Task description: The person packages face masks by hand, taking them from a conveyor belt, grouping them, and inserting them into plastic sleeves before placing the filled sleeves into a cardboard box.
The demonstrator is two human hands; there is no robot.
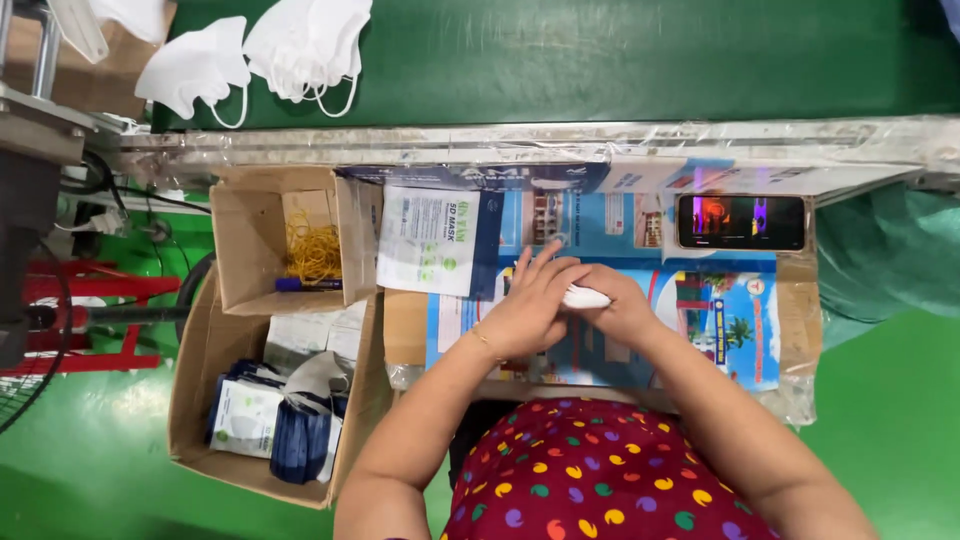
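A person in a dotted red garment works at a poster-covered worktop beside a green conveyor belt. Left of the worktop, a large carton holds packed masks, and a smaller box above it holds yellow rubber bands and a blue pen. A printed mask pouch lies at the worktop's left edge. At the worktop's middle, the left hand lies flat over a folded white mask, fingers extended, its grip open and pressing; the right hand closes its grip around the mask's far end. A phone with a lit screen rests at the worktop's upper right. Loose white masks lie on the belt's left end.
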